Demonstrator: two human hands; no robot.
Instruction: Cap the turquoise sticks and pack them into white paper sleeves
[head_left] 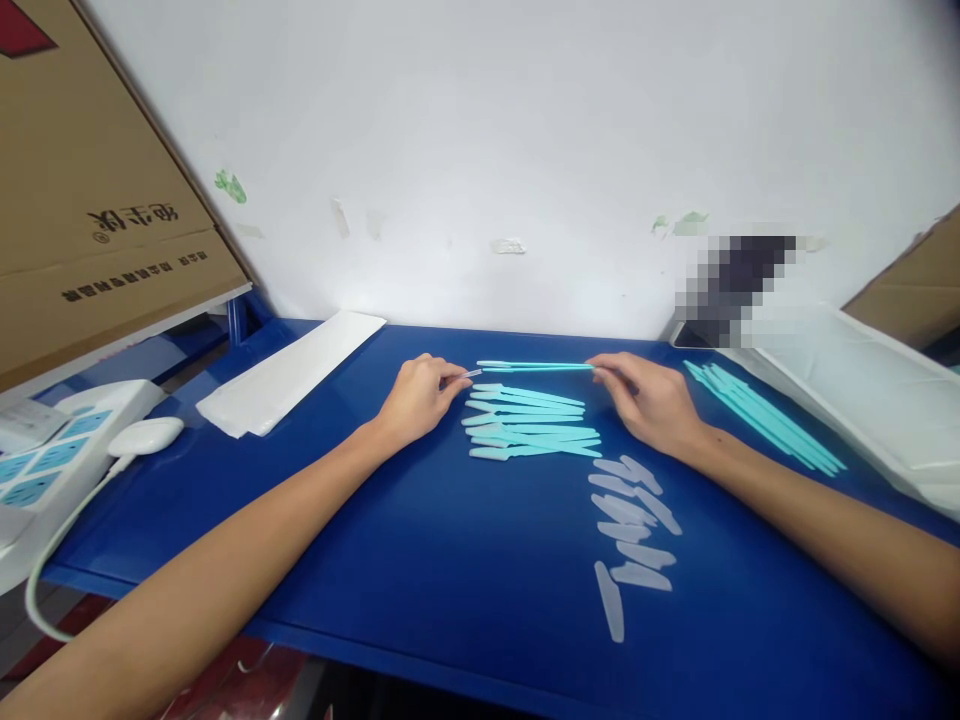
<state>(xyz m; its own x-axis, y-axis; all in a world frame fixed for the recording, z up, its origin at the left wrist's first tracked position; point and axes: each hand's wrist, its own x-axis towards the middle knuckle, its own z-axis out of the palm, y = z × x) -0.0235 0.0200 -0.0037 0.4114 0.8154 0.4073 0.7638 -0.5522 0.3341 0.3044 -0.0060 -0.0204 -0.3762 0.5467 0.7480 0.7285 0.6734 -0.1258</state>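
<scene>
My left hand (417, 398) is closed in a pinch on a small clear cap (472, 374) at the left tip of a long teal stick (536, 367). My right hand (646, 399) pinches the right end of that same stick. The stick lies across the far side of the blue table (420, 560). Just in front of it sits a row of several capped teal sticks (529, 424). Several loose clear caps (631, 525) lie nearer to me, below my right hand. A bundle of bare teal sticks (761, 416) rests to the right of my right hand.
A white paper sheet (289, 373) lies at the back left. A white power strip (52, 460) with a white plug (146, 436) and cable sits at the left edge under a cardboard box (90, 180). A white tray (862, 390) stands at the right. The wall is close behind.
</scene>
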